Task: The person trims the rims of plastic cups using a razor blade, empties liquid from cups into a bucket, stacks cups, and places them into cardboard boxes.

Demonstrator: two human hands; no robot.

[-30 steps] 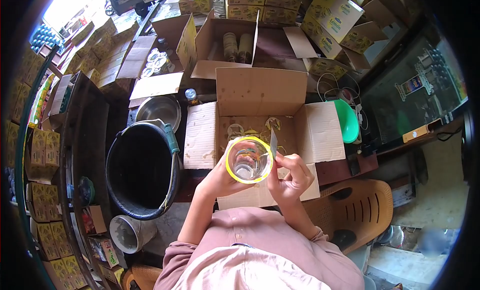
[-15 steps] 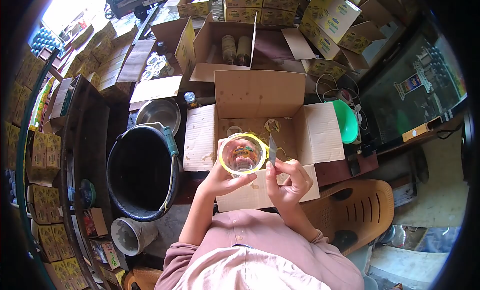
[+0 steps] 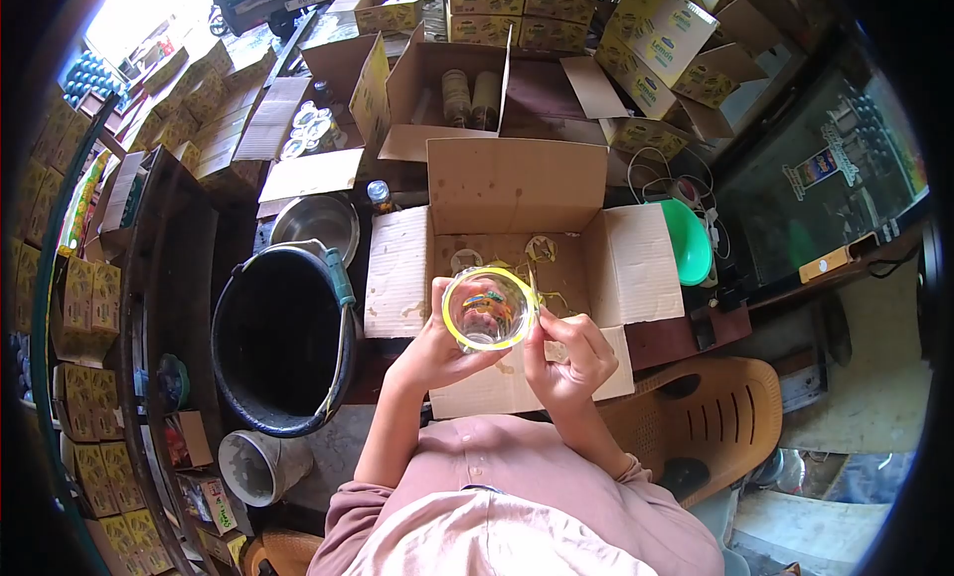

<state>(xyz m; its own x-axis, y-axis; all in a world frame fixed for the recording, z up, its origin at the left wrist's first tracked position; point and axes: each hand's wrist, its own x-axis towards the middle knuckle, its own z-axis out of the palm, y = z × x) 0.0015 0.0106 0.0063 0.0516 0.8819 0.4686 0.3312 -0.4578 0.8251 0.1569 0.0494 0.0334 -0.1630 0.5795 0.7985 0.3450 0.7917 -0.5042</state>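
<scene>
My left hand (image 3: 427, 349) is wrapped around a clear plastic cup (image 3: 484, 329) with a yellow rim. The cup's mouth faces me, and a coloured print shows through its wall. In my right hand (image 3: 573, 362), thumb and forefinger pinch a thin blade (image 3: 534, 281), seen nearly edge-on against the right side of the rim. Both hands are over the near side of an open cardboard box (image 3: 517, 203). Inside that box lie yellow strips (image 3: 552, 300) and a round scrap of film (image 3: 541, 248).
A black bucket (image 3: 224, 328) stands at left, with a metal bowl (image 3: 343, 213) behind it. A green bowl (image 3: 686, 240) is right of the box. More cartons (image 3: 656, 29) are stacked at the back. A brown plastic chair (image 3: 740, 392) is at lower right.
The blade has turned from showing its flat side to nearly edge-on, and my right hand has moved slightly left against the rim. The cup has shifted a little right and down.
</scene>
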